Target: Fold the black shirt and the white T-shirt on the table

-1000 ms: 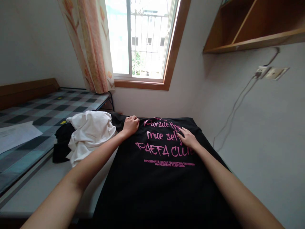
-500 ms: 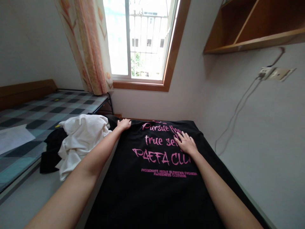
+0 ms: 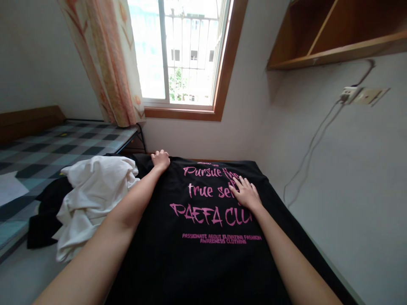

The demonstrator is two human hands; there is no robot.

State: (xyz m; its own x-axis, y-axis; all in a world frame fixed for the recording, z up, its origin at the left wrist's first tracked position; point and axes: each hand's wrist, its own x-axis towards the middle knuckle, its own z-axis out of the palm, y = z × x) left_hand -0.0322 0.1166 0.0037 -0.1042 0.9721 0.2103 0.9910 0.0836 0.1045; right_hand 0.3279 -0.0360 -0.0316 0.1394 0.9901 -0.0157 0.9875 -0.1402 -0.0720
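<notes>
The black T-shirt (image 3: 203, 237) with pink lettering is lying spread flat, print side up, across the table (image 3: 19, 284) that is running from the near edge to the wall under the window (image 3: 178, 51). The right hand (image 3: 245, 194) is resting on it with fingers spread and palm down over the end of the lettering, holding nothing, only pressing the cloth. The left hand (image 3: 160, 160) is reaching to the far left corner of the shirt with fingers curled; whether it is pinching the fabric or just pushing on it, I cannot tell. A crumpled white garment (image 3: 92, 199) is sitting just beside the shirt's left edge, on top of a dark garment (image 3: 44, 220), with the left forearm passing close by it. As a judgement, the main risk is that the far corner is bunching under the curled fingers, leaving a crease, since only one palm is pinning the cloth. The forearm could also be dragging the white heap onto the shirt, and the shirt's right edge, lying near the wall (image 3: 349, 169), could be slipping into the gap there.
</notes>
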